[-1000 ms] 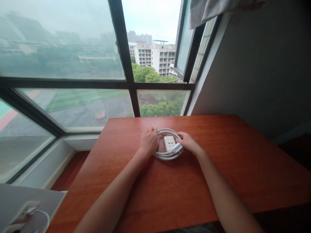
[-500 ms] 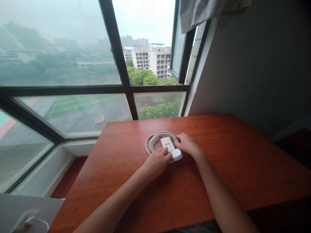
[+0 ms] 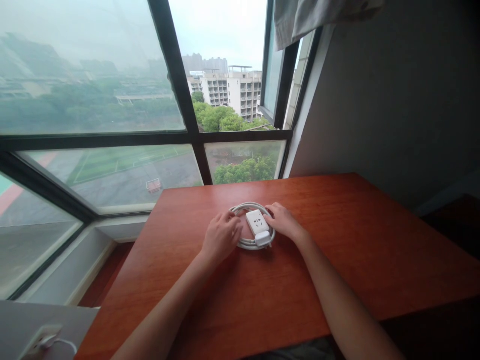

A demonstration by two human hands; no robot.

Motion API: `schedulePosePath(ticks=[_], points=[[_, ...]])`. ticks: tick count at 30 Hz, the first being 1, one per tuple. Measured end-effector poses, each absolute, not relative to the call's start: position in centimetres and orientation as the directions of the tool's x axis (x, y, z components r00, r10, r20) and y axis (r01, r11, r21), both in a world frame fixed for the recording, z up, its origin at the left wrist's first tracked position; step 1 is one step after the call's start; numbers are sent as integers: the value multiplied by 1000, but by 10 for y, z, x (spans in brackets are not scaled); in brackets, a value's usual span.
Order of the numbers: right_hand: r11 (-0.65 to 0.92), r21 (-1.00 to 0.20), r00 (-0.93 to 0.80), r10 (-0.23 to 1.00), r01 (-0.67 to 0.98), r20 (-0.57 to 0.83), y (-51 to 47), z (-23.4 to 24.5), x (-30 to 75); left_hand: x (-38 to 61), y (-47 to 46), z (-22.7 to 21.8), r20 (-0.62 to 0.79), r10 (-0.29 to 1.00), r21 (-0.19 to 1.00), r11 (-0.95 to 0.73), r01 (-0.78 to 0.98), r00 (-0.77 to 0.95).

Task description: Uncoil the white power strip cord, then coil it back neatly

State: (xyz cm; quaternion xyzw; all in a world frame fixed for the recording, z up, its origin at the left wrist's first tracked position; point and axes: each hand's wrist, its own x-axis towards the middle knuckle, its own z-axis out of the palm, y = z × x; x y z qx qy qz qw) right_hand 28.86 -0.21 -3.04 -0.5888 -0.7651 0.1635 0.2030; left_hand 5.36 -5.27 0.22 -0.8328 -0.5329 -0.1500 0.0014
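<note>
A white power strip [image 3: 257,221] with a socket face lies on the reddish-brown table, ringed by its coiled grey-white cable [image 3: 249,245]. A white plug or adapter [image 3: 262,238] sits at the near end of the strip, over the coil. My left hand [image 3: 222,236] has its fingers curled round the left side of the coil. On the opposite side my right hand [image 3: 284,220] grips the coil's right edge, close beside the strip. Its fingertips are partly hidden.
The wooden table [image 3: 360,250] reaches to the window [image 3: 240,137], whose right pane stands open. A grey curtain [image 3: 300,20] hangs at the top. At lower left a wall outlet [image 3: 43,340] has a white plug and cord. A dark wall rises on the right.
My left hand has let go of the white adapter and moved left to the coil's side. The adapter has shifted slightly left and down against the strip. My right hand stays at the coil's right edge.
</note>
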Motion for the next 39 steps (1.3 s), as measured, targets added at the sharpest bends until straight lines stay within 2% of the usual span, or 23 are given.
schedulePosePath(ticks=[2,5,7,9,14,17,25,29,35,39], points=[[226,-472,-183,974,852,135,-2,-27,289,50,-42,2,217,947,157,-271,950,234],[209,-446,-139,973,870,185,-4,-19,282,51,-23,5,48,993,101,-111,989,107],[235,-419,-169,967,877,189,-6,-15,271,56,-11,6,-35,994,63,-102,993,104],[246,-395,-207,968,885,141,-7,-13,259,63,-3,7,-58,986,38,-156,987,158],[190,-363,-221,974,912,-45,-4,-7,245,66,4,1,4,971,40,-239,970,239],[174,-316,-209,975,933,-79,-3,-2,248,61,4,-4,26,963,88,-270,959,269],[181,-348,-200,980,920,-19,-6,-15,264,69,-1,-12,118,973,211,-220,952,199],[168,-349,-160,986,922,50,-11,-28,277,74,-16,-15,186,951,263,-290,920,247],[134,-362,-92,987,923,132,-13,-40,308,101,-18,-22,104,944,341,-330,880,314],[34,-358,12,992,933,124,-8,-40,344,140,7,-28,118,929,390,-369,843,352]])
